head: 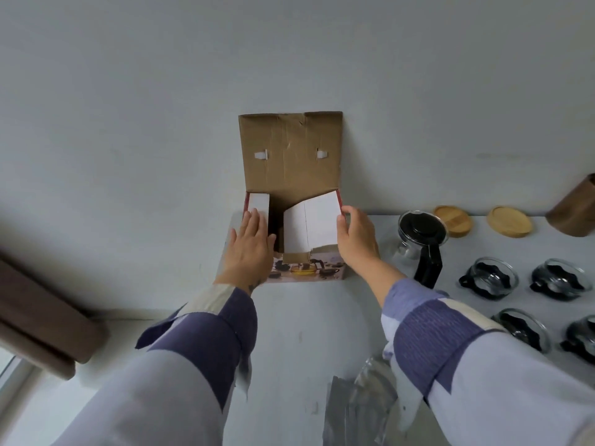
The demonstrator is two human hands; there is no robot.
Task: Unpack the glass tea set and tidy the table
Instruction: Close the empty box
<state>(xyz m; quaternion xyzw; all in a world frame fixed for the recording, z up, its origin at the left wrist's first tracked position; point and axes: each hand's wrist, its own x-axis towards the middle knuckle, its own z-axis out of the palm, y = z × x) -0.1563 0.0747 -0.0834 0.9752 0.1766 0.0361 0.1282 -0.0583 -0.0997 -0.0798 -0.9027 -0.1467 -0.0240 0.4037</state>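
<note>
The tea set's cardboard box (291,156) stands against the wall with its brown lid flap raised. My left hand (249,244) lies flat with straight fingers on the box's left white side flap (259,201). My right hand (355,236) pinches the edge of the right white flap (314,220), which is half folded over the opening. A glass teapot (420,241) with a black lid and handle stands just right of the box. Several glass cups with black handles, among them the cup (489,278) closest to the teapot, sit on the white table (306,317) to the right.
Two round wooden coasters (508,222) and a brown cylinder (576,210) are at the back right. Crumpled clear plastic wrap (360,400) lies at the near edge. A brown wooden piece (42,320) juts out beyond the table's left side.
</note>
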